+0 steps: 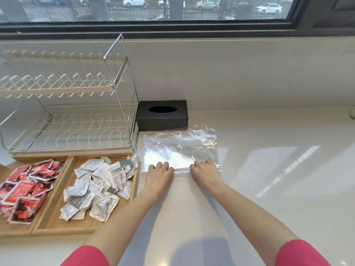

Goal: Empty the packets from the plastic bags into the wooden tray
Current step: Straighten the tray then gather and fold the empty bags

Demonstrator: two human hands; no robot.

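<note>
Both hands, left hand (160,172) and right hand (205,172), press knuckles-curled on the empty plastic bag (180,148) right of the wooden tray (55,191); whether they pinch it, cannot tell. Risk: slick film slides off counter.

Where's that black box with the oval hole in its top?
In the head view, the black box sits on the counter against the back wall, right of the dish rack and just behind the clear plastic bag.
</note>
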